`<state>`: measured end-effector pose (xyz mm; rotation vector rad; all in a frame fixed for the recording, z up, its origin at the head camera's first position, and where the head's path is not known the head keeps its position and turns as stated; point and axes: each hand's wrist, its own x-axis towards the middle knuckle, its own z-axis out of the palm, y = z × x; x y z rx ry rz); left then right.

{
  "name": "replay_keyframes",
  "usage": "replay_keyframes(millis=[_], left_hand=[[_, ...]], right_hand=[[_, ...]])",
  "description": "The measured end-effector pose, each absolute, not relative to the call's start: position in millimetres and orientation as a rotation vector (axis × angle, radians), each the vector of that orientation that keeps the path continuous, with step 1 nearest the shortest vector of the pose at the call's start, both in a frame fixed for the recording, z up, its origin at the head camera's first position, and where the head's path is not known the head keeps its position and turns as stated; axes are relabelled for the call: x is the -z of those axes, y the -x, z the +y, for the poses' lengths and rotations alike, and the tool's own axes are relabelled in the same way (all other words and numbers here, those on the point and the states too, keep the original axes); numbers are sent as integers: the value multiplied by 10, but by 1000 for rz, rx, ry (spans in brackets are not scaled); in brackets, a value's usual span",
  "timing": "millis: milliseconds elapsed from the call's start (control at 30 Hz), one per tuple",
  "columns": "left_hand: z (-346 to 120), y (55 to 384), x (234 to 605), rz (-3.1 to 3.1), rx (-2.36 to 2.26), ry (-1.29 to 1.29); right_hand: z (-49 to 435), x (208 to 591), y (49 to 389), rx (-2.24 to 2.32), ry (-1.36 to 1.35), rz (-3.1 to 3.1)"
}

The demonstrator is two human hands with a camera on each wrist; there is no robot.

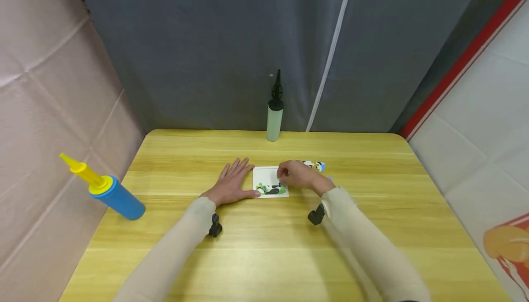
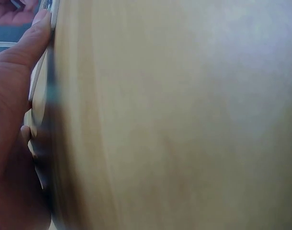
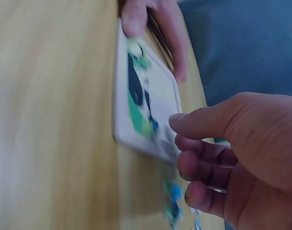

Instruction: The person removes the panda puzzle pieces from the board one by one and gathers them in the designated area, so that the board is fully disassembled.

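Head view: shows L hand (image 1: 232,186) w/ fingers fanned wide & flat, thumb resting on near-left corner of white jigsaw tray (image 1: 264,174). Lies, tray & all, on wood-grain table (image 1: 256,247), btwn L thumb and R hand (image 1: 303,175). Can't tell if L index tip touches far-left corner or sits just beside it.

R fingers: curled in, narrow gap btwn thumb & index in R wrist view, poised over right part of tray. Can't tell from any view if a piece is held there, or if fingertips touch tray surface.

Btwn L thumb and R fingertips, along tray's near side: has fitted pieces (image 1: 270,189) in green, blk & wht. Leaves blank white tray base beyond those, toward L index tip. Just past R fingers, partly hidden behind R hand: shows loose pieces (image 1: 319,166), blk/wht w/ blue; blurred in R wrist view.

Farther off, straight beyond both hands' fingertips: stands pale green hand pump w/ blk top (image 1: 274,120), upright nr grey curtain (image 1: 206,54). Well left of L fingers: leans blue hand pump w/ yellow nozzle (image 1: 120,201), tilted. Behind fingers, wears beige sleeves (image 1: 173,251) & blk wrist cams (image 1: 215,226).
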<state>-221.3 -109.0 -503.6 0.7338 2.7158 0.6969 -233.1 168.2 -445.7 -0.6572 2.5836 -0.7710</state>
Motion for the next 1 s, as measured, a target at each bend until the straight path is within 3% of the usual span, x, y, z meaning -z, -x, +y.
replay_keyframes(millis=[500, 1000], left_hand=[[-1079, 2206, 5026, 2728, -652, -745], [-1055, 2207, 5004, 2739, -614, -743]], right_hand=[[1180, 4531, 2203, 576, 725, 2601], [1186, 4529, 2148, 639, 664, 2576]])
